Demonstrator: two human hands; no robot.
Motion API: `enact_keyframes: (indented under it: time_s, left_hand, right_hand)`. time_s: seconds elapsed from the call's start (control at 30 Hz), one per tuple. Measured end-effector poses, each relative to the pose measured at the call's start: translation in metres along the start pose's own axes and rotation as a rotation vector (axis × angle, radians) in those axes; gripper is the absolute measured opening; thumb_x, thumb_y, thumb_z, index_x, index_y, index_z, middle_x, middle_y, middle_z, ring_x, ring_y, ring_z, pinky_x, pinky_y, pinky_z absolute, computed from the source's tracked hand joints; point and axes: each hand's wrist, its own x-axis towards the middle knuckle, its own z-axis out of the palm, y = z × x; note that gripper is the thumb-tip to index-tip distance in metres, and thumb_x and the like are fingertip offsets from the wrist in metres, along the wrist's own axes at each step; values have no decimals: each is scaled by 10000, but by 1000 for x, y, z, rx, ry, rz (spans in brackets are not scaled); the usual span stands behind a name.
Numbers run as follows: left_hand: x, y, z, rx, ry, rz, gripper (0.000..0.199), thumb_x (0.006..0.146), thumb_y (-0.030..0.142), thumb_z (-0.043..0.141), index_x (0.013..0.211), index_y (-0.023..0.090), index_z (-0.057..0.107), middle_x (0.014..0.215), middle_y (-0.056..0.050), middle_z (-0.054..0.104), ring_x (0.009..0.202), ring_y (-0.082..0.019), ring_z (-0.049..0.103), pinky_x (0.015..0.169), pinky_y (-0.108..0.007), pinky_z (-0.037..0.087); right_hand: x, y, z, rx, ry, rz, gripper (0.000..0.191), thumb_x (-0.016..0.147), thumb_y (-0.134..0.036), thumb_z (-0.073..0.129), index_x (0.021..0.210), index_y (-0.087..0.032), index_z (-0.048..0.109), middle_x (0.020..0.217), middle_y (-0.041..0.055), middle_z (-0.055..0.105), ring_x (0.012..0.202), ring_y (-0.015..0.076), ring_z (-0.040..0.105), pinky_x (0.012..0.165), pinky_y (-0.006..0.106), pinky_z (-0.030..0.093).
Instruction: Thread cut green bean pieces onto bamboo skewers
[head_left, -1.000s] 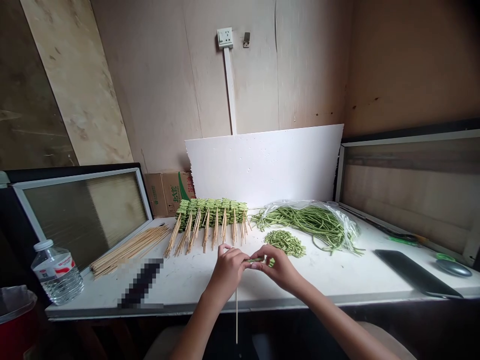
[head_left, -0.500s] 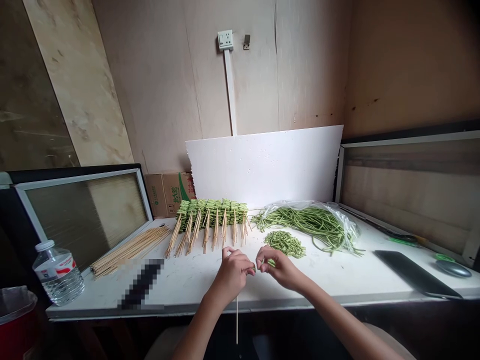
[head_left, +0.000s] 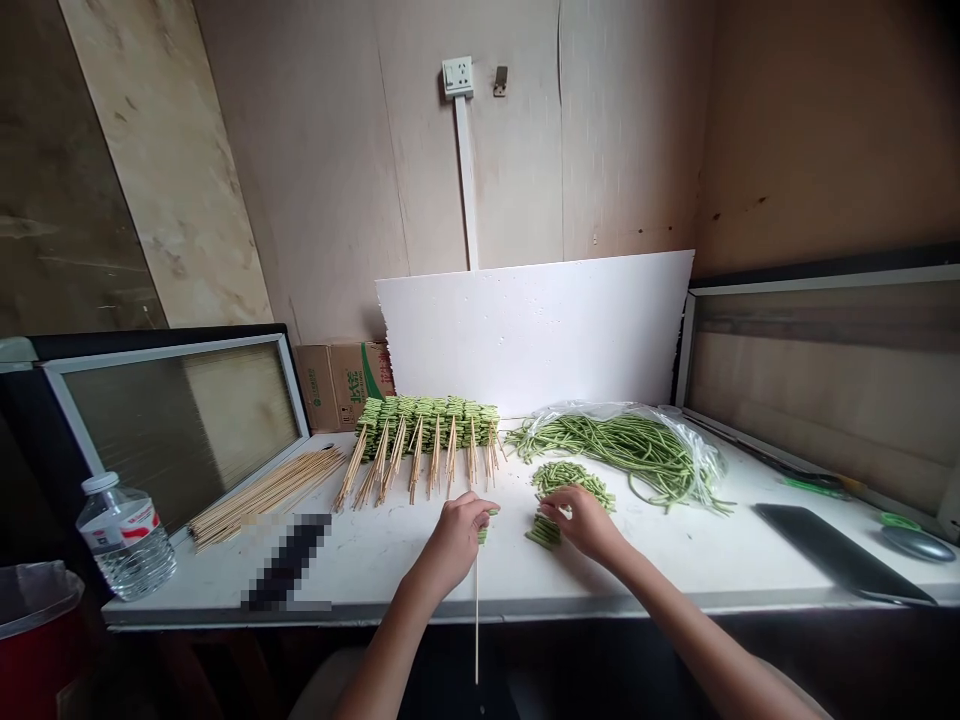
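My left hand (head_left: 454, 535) is closed round a thin wooden skewer (head_left: 476, 620), whose bare end points down past the table's front edge. Short green bean pieces (head_left: 482, 537) show on it just below my fingers. Over the heap of cut bean pieces (head_left: 574, 478) is my right hand (head_left: 589, 525), its thumb and fingers curled together. Whether a piece is between those fingertips is too small to make out. A smaller row of cut pieces (head_left: 541, 533) lies just left of that hand.
Stacked bean skewers (head_left: 427, 412) lie behind, sticks toward me. Bare skewers (head_left: 266, 490) and a water bottle (head_left: 126, 540) are at left. Long beans (head_left: 622, 440) in clear plastic lie back right, near a dark flat object (head_left: 832, 550) and a mouse (head_left: 916, 543). A white board (head_left: 540, 335) stands behind.
My right hand has moved right, away from my left hand, to the cut bean pieces. My left hand still holds the skewer, and bean pieces below its fingers are now visible.
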Motion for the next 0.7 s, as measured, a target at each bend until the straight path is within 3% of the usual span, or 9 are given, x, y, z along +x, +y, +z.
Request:
enact_keyframes:
  time_s: [0.23, 0.47, 0.6, 0.7]
  left_hand:
    - [-2, 3, -2, -4, 5, -15, 344, 1020, 261, 483, 1247, 215, 737, 1113, -94, 709, 976, -212, 695, 900, -354, 561]
    - [-1, 5, 0, -53, 28, -8, 299, 963, 220, 597, 1217, 213, 754, 1091, -85, 742, 1002, -218, 688, 926, -364, 551]
    - [-1, 7, 1, -112, 27, -71, 437, 942, 218, 644, 1379, 228, 645, 1019, -62, 745, 943, -204, 692, 905, -367, 556]
    - [-3, 11, 3, -143, -9, -60, 533, 944, 214, 652, 1463, 283, 550, 991, -28, 737, 920, -187, 688, 897, -355, 554]
  right_hand:
    - [0, 11, 1, -28, -13, 71, 333, 931, -449, 598, 845, -206, 809, 895, 117, 768, 871, 317, 645, 857, 454, 482]
    - [0, 16, 4, -58, -50, 69, 374, 955, -462, 556, 811, -205, 786, 860, 110, 752, 861, 311, 644, 838, 443, 484]
    - [1, -2, -3, 5, 9, 46, 447, 997, -521, 501, 872, -197, 781, 909, 119, 748, 889, 311, 653, 876, 469, 497]
    - [-1, -31, -11, 243, -51, 19, 470, 1008, -577, 491, 1123, -210, 760, 1036, 120, 750, 949, 294, 680, 804, 410, 539]
